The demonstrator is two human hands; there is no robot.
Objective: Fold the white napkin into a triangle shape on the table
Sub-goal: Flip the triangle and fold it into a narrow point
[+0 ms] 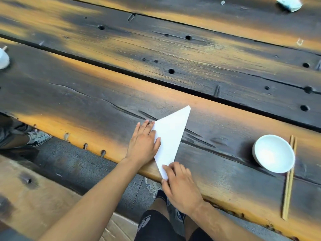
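The white napkin (171, 136) lies flat on the dark wooden table (104, 94) near its front edge, folded into a long triangle with one tip pointing away from me. My left hand (145, 142) rests flat on its left corner, fingers spread and pressing down. My right hand (180, 186) is at the near tip, which reaches the table edge, with thumb and fingers pinching that corner.
A white bowl (274, 153) stands to the right, with a pair of wooden chopsticks (289, 178) beside it. A crumpled white and blue wrapper (289, 4) lies at the far right. A white object (3, 59) sits at the left edge. A bench (34, 197) is below.
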